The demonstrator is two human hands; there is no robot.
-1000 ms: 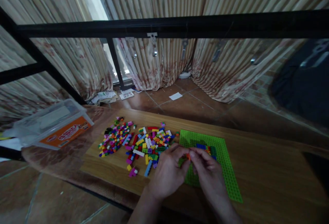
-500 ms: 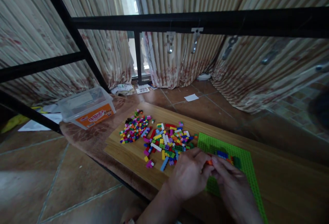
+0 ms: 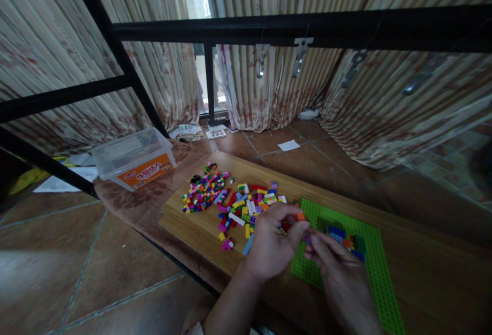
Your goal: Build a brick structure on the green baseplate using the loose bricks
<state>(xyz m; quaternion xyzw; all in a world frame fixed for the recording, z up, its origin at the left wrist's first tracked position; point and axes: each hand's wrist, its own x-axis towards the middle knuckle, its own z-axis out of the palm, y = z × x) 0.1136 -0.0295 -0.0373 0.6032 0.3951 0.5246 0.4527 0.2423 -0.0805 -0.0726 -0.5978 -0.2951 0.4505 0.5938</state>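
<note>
My left hand point(image 3: 273, 245) is closed, with an orange toy brick point(image 3: 300, 216) at its fingertips. Close against it, my right hand point(image 3: 344, 276) pinches a small purple brick point(image 3: 308, 239), partly hidden by the fingers. Both hands are above the left part of a green studded baseplate point(image 3: 384, 278). On that plate, beyond my right hand, stands a low build of blue, orange and green bricks point(image 3: 337, 231). A spread of mixed larger bricks point(image 3: 237, 219) lies left of my hands, partly covered by the left one.
A heap of tiny bricks point(image 3: 203, 191) lies at the far left of the wooden board point(image 3: 184, 230). Behind it, a clear plastic box point(image 3: 134, 158) with an orange label rests on a brown cloth surface. A black metal frame point(image 3: 238, 33) crosses in front of the curtains.
My hands have shifted slightly up and left and turned, so the orange brick shows higher at the left fingertips and a purple brick shows at the right ones. More of the build is uncovered.
</note>
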